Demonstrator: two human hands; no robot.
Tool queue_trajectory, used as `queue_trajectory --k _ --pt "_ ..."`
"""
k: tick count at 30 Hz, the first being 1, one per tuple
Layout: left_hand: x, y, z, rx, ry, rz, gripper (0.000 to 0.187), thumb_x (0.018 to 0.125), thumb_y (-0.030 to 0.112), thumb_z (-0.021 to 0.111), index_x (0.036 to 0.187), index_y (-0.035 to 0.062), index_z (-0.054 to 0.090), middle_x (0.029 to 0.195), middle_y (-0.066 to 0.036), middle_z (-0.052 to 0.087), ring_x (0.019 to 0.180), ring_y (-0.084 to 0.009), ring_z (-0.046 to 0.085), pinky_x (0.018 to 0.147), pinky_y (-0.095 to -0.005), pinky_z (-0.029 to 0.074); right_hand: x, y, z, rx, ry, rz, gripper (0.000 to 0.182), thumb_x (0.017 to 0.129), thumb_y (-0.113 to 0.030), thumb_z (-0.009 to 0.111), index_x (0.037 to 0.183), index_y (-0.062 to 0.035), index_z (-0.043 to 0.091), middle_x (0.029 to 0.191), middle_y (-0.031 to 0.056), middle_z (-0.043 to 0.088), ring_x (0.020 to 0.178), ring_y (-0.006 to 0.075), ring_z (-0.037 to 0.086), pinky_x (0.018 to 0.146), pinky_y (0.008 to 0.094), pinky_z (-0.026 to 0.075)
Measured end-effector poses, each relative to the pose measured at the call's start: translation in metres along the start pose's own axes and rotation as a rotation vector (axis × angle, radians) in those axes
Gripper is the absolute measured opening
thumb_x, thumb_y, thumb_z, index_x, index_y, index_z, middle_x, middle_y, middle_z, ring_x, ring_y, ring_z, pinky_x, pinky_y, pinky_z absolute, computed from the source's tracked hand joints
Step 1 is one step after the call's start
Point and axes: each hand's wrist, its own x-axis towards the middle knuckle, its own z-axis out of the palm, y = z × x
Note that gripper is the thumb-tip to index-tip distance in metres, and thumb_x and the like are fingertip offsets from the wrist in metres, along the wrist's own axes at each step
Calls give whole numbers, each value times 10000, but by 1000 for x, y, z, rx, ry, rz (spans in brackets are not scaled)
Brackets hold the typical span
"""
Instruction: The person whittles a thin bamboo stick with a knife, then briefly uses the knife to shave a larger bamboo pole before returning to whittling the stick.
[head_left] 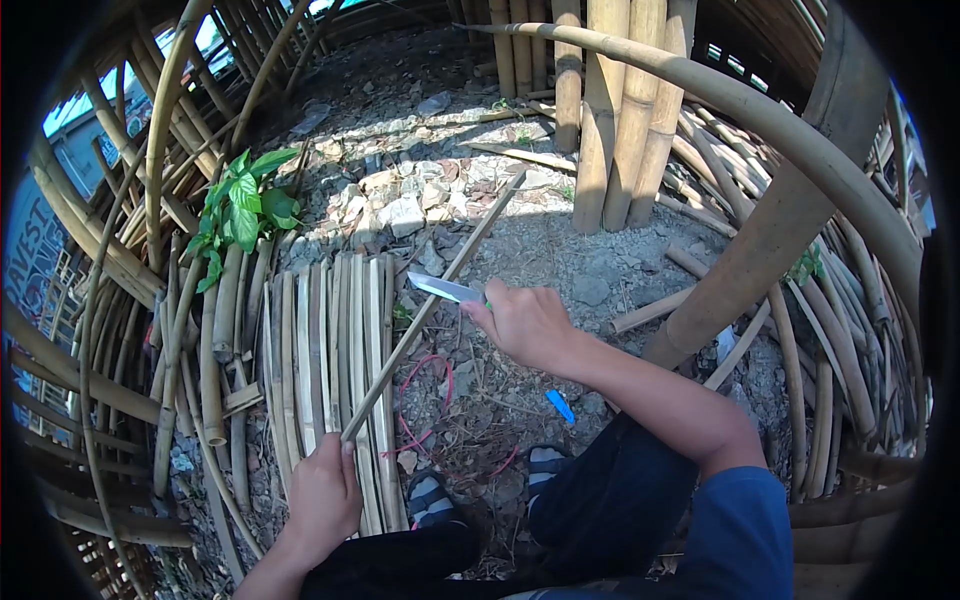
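My left hand [325, 490] is closed around the lower end of a thin bamboo strip [400, 352], which slants up and away to the right. In my right hand [528, 325] is a knife [445, 287], its handle mostly hidden by the fingers. The pale blade points left and crosses the strip around its middle. Below and left of the strip lies a row of split bamboo slats [330, 330], side by side on the ground.
Bamboo poles [628, 130] stand upright ahead, and a thick slanted pole [760, 240] rises at right. Pole bundles line both sides. A leafy plant [245, 205] grows at left. Pink string [447, 385] and a blue scrap [561, 406] lie near my feet, with rubble [400, 210] beyond.
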Motion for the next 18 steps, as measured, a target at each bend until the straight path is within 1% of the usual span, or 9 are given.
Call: queue_trajectory --k 3,4,6,8,12,14,15,17,18 --pt "1 5 -1 33 -6 -26 164 1041 118 470 961 -20 508 715 -281 603 655 -513 600 592 -588 456 3 3 1 -29 47 -23 476 1027 -449 530 833 -17 580 544 179 610 479 390 633 470 519 495" --pt "2 5 0 33 -5 -26 164 1041 118 470 961 -20 508 715 -281 603 655 -513 600 592 -588 456 4 2 -1 -33 35 -8 474 1030 -443 528 837 -13 584 548 186 611 487 399 634 480 523 499" --pt "4 4 2 68 29 19 148 1038 113 474 1001 -24 513 784 -286 612 676 -510 603 602 -586 459 6 -2 -3 -34 25 5 471 1032 -437 526 842 -10 587 553 194 612 495 408 635 490 526 503" --pt "8 -1 7 79 69 38 141 1035 110 479 1019 -25 514 813 -289 612 682 -510 602 605 -585 460 8 -9 -7 82 -18 86 484 1042 -432 506 856 7 592 562 205 616 520 434 641 513 539 511" --pt "9 1 9 106 146 83 135 1024 92 491 1078 -29 519 848 -288 607 685 -506 598 609 -584 461 2 -24 -7 122 -37 27 516 1053 -446 472 868 18 600 610 229 636 567 457 653 547 555 518" --pt "7 0 7 97 124 67 136 1021 85 493 1089 -29 521 844 -285 605 692 -504 601 612 -582 463 10 -14 -9 106 -28 164 549 1060 -467 436 894 23 620 674 263 655 640 479 665 603 577 523" --pt "6 -1 6 88 103 54 139 1018 78 495 1101 -29 524 840 -281 603 699 -502 603 615 -580 466 22 0 -19 122 -43 332 577 1068 -471 411 888 26 640 717 290 659 699 499 664 658 587 518" --pt "-1 -9 7 102 108 69 156 1015 76 499 1123 -34 524 844 -278 604 705 -499 605 615 -577 468 26 33 -24 86 -22 344 591 1073 -461 395 887 38 650 710 284 664 678 489 669 645 582 527" --pt "-1 -10 8 107 121 79 174 1011 74 504 1144 -38 524 849 -275 604 711 -496 607 615 -573 470 31 38 -29 42 -4 349 606 1078 -451 378 887 49 660 702 277 669 658 479 674 632 576 535"
